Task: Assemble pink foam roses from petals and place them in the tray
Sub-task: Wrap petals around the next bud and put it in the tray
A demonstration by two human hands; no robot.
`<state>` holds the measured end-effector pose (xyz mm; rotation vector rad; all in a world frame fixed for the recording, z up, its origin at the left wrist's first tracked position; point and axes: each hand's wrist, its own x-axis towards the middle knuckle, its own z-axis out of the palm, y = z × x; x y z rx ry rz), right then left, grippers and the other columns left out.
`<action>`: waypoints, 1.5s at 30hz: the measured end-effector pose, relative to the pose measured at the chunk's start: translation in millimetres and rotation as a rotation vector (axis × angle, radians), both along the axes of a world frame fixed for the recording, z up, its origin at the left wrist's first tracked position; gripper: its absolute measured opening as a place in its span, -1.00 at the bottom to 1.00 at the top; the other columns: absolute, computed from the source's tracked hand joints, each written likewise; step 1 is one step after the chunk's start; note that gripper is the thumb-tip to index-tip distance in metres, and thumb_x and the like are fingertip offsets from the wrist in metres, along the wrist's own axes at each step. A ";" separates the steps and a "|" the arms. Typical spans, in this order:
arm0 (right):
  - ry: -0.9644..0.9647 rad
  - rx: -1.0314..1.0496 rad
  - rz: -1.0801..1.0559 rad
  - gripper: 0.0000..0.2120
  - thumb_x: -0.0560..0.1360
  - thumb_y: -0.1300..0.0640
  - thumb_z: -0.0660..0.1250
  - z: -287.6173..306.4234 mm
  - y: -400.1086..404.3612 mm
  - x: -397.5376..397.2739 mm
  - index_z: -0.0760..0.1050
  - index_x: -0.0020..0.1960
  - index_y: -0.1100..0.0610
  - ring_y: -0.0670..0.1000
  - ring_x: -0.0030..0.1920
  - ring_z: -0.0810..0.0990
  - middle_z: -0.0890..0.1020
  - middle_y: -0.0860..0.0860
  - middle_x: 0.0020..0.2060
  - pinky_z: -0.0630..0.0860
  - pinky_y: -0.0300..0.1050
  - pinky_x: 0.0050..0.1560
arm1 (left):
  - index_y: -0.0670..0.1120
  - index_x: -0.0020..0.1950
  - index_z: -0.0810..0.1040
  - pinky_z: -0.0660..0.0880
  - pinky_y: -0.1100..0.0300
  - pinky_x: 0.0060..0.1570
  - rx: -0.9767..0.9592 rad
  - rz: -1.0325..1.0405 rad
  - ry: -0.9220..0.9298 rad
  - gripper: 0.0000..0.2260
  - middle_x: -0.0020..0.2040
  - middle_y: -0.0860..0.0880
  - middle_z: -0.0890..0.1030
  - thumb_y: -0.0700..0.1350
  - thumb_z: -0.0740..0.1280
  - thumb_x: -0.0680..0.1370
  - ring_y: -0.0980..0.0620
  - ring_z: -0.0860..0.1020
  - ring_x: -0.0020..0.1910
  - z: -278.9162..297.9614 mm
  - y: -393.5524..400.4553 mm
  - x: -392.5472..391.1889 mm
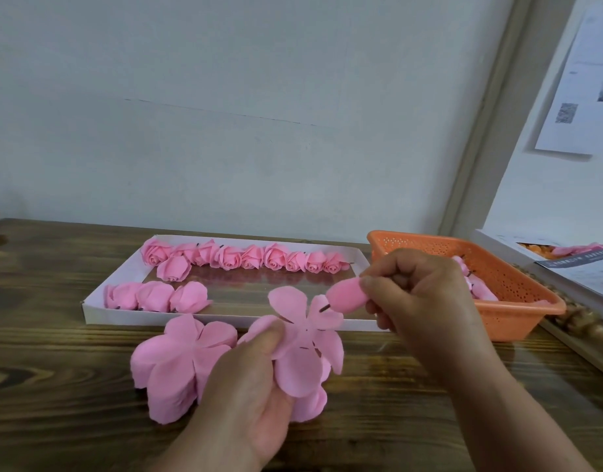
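Note:
My left hand (245, 386) pinches a flat pink five-lobed petal piece (303, 338) by one lobe, lifted above the table. My right hand (419, 294) grips a pink foam bud (346, 294); its thin dark stem points at the middle of the petal piece. A stack of the same petal pieces (177, 362) lies on the table left of my left hand. The white tray (96, 311) behind holds a back row of several finished roses (249, 257) and three more roses (153, 296) at its front left.
An orange perforated basket (518, 301) with more pink buds stands at the right, behind my right hand. A box and papers lie at the far right edge. The wooden table (55, 386) meets a pale wall at the back.

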<state>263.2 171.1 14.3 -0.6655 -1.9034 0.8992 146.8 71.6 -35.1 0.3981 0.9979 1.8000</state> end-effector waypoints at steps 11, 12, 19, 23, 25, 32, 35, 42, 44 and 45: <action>-0.117 0.012 0.092 -0.77 0.42 0.36 0.35 -4.6 -9.6 0.1 0.57 -0.35 0.11 -0.10 -0.55 0.44 0.58 0.07 -0.49 0.43 -0.25 -0.50 | -0.29 0.15 0.55 0.20 0.04 -0.27 0.055 -0.050 0.085 -0.76 -0.16 -0.26 0.49 -0.21 0.18 0.60 -0.17 0.34 -0.22 -9.6 -1.6 0.4; -0.135 0.032 0.092 -0.77 0.41 0.36 0.36 -5.3 -10.0 -0.4 0.56 -0.36 0.11 -0.10 -0.54 0.45 0.59 0.05 -0.49 0.43 -0.21 -0.51 | -0.29 0.14 0.55 0.20 0.05 -0.28 0.053 -0.046 0.096 -0.75 -0.18 -0.26 0.50 -0.18 0.17 0.61 -0.16 0.35 -0.26 -10.4 -1.5 0.9; -0.254 0.098 0.099 -0.81 0.42 0.32 0.35 -8.5 -10.0 -1.7 0.56 -0.32 0.11 -0.12 -0.50 0.47 0.60 0.00 -0.42 0.45 -0.20 -0.47 | -0.30 -0.06 0.54 0.24 0.01 -0.26 0.018 -0.024 0.093 -0.69 -0.26 -0.26 0.48 -0.09 0.15 0.63 -0.10 0.38 -0.41 -9.4 2.0 2.8; -0.309 0.106 0.101 -0.81 0.43 0.32 0.34 -5.5 -10.2 -3.0 0.56 -0.31 0.11 -0.11 -0.50 0.48 0.60 0.00 -0.41 0.46 -0.17 -0.46 | -0.21 -0.16 0.62 0.27 0.10 -0.31 -0.001 -0.012 0.150 -0.74 -0.24 -0.24 0.47 -0.12 0.21 0.58 -0.09 0.40 -0.39 -7.9 2.4 3.4; -0.332 0.101 0.097 -0.81 0.43 0.32 0.33 -3.5 -9.9 -4.9 0.54 -0.32 0.13 -0.06 -0.49 0.47 0.60 0.05 -0.42 0.47 -0.08 -0.45 | -0.22 -0.14 0.63 0.30 0.12 -0.34 0.007 0.006 0.192 -0.80 -0.24 -0.23 0.50 -0.18 0.24 0.55 -0.12 0.41 -0.36 -9.1 2.8 3.2; -0.426 0.077 0.129 -0.77 0.46 0.26 0.33 1.5 -11.9 -9.3 0.55 -0.32 0.02 -0.07 -0.45 0.51 0.61 0.01 -0.42 0.54 0.03 -0.34 | -0.11 -0.07 0.72 0.52 0.12 -0.23 0.022 0.035 0.325 -0.75 -0.15 -0.17 0.70 -0.35 0.28 0.50 -0.06 0.63 -0.19 -11.7 4.7 0.6; -0.448 0.077 0.161 -0.70 0.47 0.24 0.35 1.7 -11.4 -8.9 0.52 -0.37 -0.07 -0.12 -0.45 0.53 0.62 -0.07 -0.42 0.57 0.01 -0.31 | -0.01 -0.26 0.73 0.52 0.25 -0.39 0.007 0.053 0.421 -0.64 -0.32 -0.02 0.68 -0.38 0.27 0.51 0.12 0.63 -0.34 -13.3 4.0 -1.3; -0.453 0.112 0.237 -0.70 0.43 0.27 0.40 1.2 -10.6 -7.6 0.57 -0.36 -0.08 -0.21 -0.46 0.53 0.59 -0.24 -0.45 0.51 -0.25 -0.40 | 0.02 -0.07 0.73 0.58 0.22 -0.18 0.010 0.011 0.498 -0.78 -0.15 -0.04 0.72 -0.28 0.41 0.44 0.09 0.67 -0.17 -14.7 5.0 -1.4; -0.442 0.105 0.245 -0.73 0.43 0.26 0.42 0.2 -9.7 -6.9 0.59 -0.34 -0.05 -0.22 -0.46 0.51 0.60 -0.19 -0.44 0.49 -0.27 -0.40 | 0.10 -0.11 0.73 0.60 0.25 -0.18 0.054 -0.017 0.492 -0.78 -0.15 -0.06 0.72 -0.19 0.45 0.35 0.08 0.68 -0.17 -12.0 3.1 -0.4; -0.432 0.097 0.241 -0.77 0.43 0.25 0.42 -0.7 -8.8 -6.4 0.59 -0.31 -0.03 -0.22 -0.46 0.51 0.60 -0.15 -0.44 0.49 -0.24 -0.40 | 0.11 -0.12 0.72 0.60 0.23 -0.15 0.066 -0.018 0.483 -0.78 -0.15 -0.07 0.72 -0.14 0.45 0.29 0.06 0.68 -0.16 -10.5 3.1 0.1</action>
